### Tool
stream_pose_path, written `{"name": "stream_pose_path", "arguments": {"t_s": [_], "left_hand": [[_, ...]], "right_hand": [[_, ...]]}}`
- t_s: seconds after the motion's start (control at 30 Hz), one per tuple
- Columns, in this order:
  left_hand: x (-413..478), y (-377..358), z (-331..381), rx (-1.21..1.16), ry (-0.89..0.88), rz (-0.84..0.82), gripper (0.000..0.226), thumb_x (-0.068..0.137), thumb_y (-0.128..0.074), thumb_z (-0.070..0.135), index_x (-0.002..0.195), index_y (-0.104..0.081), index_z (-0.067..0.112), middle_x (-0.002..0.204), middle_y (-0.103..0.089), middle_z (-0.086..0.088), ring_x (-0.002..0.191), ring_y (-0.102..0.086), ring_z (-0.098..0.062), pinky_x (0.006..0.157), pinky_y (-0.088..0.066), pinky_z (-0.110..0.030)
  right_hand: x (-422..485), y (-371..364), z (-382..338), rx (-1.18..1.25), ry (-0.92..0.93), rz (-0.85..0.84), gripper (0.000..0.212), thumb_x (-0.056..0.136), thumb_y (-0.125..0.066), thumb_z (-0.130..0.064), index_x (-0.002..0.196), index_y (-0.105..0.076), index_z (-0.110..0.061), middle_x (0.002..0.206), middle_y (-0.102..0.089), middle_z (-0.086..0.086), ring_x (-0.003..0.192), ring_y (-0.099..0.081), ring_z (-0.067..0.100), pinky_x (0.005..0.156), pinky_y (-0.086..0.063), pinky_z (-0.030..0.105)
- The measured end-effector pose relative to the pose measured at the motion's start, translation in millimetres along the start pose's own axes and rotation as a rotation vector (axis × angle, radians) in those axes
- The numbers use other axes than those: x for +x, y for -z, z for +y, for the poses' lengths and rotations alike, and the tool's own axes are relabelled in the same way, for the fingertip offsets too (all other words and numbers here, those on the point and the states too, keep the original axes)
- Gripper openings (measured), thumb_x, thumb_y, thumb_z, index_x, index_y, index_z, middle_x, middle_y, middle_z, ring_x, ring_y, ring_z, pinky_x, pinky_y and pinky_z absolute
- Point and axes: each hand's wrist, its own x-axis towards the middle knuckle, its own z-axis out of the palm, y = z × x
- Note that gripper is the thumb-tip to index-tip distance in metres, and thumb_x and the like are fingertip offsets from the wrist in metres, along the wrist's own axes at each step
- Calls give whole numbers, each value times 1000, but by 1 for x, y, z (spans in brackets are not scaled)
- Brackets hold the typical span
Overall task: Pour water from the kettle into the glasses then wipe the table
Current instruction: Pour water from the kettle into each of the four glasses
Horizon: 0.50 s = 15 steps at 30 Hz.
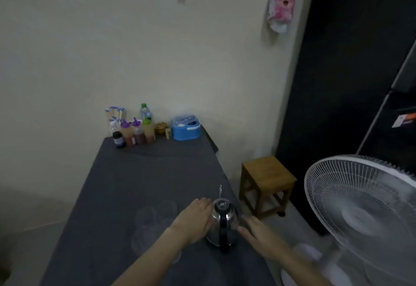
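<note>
I see the kettle [222, 222] standing upright on the near right part of the table [126, 184], close to its right edge, a steel body with a black lid knob on top and a black handle running down the side that faces me; a thin spout points up and away at its far side. My left hand [194, 218] lies flat against the kettle's left flank, fingers stretched out and together, palm touching the metal rather than closed around it. My right hand [258, 233] sits just beside the kettle's right side, fingers spread loosely and open; the fingertips look to be at the steel, but blur keeps me from telling whether they truly touch. Neither hand has hold of the handle. Just left of the kettle, partly under my left forearm, stands a cluster of clear glasses [155, 218], faint against the dark grey cloth, upright as far as I can make out; whether they hold water I cannot tell. At the far end of the table, against the wall, stand sauce bottles [137, 131] with purple caps, a water bottle [145, 112] and a blue box [186, 128]. Right of the table a wooden stool [266, 182] stands on the floor, and a white fan [364, 216] fills the near right corner.
</note>
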Motion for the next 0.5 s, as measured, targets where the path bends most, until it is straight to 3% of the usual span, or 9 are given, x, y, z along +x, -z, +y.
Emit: {"name": "stream_pose_path", "arguments": {"t_s": [0.07,0.13,0.17,0.23,0.33,0.4,0.5], "left_hand": [[10,-15,8,-84,3,39,49,84,-34,34,110,-70,13,114,-70,0,105,-66,-13,91,-50,-26],[15,-27,19,-125,13,26,55,88,-29,33,126,-58,5,131,-60,-8,120,-58,-21,103,-42,-32],[20,-32,22,-139,5,47,61,89,-24,36,136,-47,4,141,-50,-10,130,-48,-22,110,-33,-33],[25,-42,27,-198,44,-65,74,87,-13,46,149,-21,6,157,-23,-9,145,-21,-20,118,-9,-30],[29,-54,34,-212,117,-126,71,92,-18,45,151,-12,6,160,-14,-9,147,-10,-20,120,-3,-29],[31,-58,41,-221,152,-130,67,96,-23,41,151,-11,4,160,-11,-11,148,-6,-20,120,-2,-28],[32,-66,46,-234,205,-125,64,101,-29,36,151,-5,5,162,-2,-9,149,3,-17,120,2,-28]], "right_hand": [[6,-8,10,59,3,-22,82,80,-20,-75,135,-46,-21,131,-52,-1,124,-47,13,102,-36,25],[11,-19,16,110,39,-86,89,70,-14,-82,125,-53,-24,118,-56,-4,113,-52,10,97,-40,26],[16,-28,22,135,48,-104,81,75,-18,-80,118,-56,-23,113,-56,-4,106,-53,10,95,-42,27],[22,-40,26,212,23,-121,54,92,-35,-61,111,-60,-17,109,-61,-1,101,-57,11,93,-45,31],[33,-54,26,431,-33,-235,36,96,-49,-41,107,-65,-11,103,-67,-1,97,-62,10,94,-48,36],[38,-60,23,577,-62,-315,36,96,-50,-39,112,-64,-10,108,-68,-2,101,-62,6,98,-46,33],[43,-68,21,810,-95,-365,36,97,-49,-41,129,-54,-26,126,-60,-12,118,-54,1,107,-40,27]]}}
